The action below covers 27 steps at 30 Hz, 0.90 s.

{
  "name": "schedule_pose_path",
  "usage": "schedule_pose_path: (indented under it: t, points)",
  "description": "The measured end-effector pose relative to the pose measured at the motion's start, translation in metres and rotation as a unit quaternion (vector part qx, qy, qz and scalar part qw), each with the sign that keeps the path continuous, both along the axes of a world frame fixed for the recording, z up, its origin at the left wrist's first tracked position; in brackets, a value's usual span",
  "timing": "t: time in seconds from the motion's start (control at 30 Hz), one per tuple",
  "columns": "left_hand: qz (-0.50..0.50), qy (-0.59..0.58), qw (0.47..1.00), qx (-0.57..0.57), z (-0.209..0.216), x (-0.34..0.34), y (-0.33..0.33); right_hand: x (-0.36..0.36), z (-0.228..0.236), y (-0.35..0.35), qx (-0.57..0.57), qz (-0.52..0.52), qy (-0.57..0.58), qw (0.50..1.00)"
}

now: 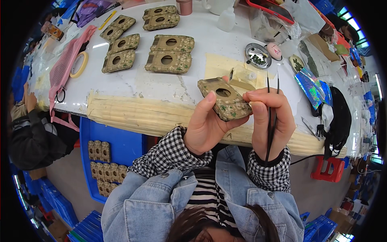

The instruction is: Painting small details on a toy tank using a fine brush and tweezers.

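Observation:
My left hand [202,127] holds a camouflage-painted model tank hull [231,108] with a round hole in its top, tilted above the front edge of the table. The thumb lies along its left side and the fingers pass beneath. My right hand [281,117] keeps a pair of black tweezers [271,135] tucked between its fingers, tips pointing up and away from the hull. Thumb and forefinger of that hand come together at the hull's right edge. A thin, pale sliver shows near those fingertips, too small to name.
More camouflage hulls [167,61] stand at the table's left and back. A round metal dish [249,51] with small dark green pieces lies right of centre. A blue tray [121,133] bears several hulls below the table. Masking tape [84,60] and a red stool [328,171] flank me.

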State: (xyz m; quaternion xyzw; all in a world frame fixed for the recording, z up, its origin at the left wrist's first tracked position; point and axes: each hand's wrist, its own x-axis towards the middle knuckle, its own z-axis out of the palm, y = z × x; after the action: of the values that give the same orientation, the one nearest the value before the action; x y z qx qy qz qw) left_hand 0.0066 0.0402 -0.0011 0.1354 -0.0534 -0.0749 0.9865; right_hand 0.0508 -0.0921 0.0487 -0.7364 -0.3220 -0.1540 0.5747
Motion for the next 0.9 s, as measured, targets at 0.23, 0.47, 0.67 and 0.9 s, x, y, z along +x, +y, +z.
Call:
schedule_pose_path:
  t: [0.23,0.47,0.67,0.9]
  points:
    - [0.008,0.012,1.0,-0.002,-0.002,0.0,0.0,0.002,0.004,-0.003,0.073,0.018,0.079,0.994]
    - [0.006,-0.009,0.999,-0.034,-0.007,0.001,0.0,0.037,-0.002,-0.012,-0.044,-0.188,-0.094,0.977]
    - [-0.006,-0.035,0.997,-0.074,-0.012,0.003,0.0,0.052,-0.007,-0.01,-0.166,-0.212,-0.198,0.943]
    - [-0.005,-0.05,0.997,-0.057,-0.012,0.002,0.001,0.04,-0.002,-0.045,-0.132,-0.157,-0.087,0.975]
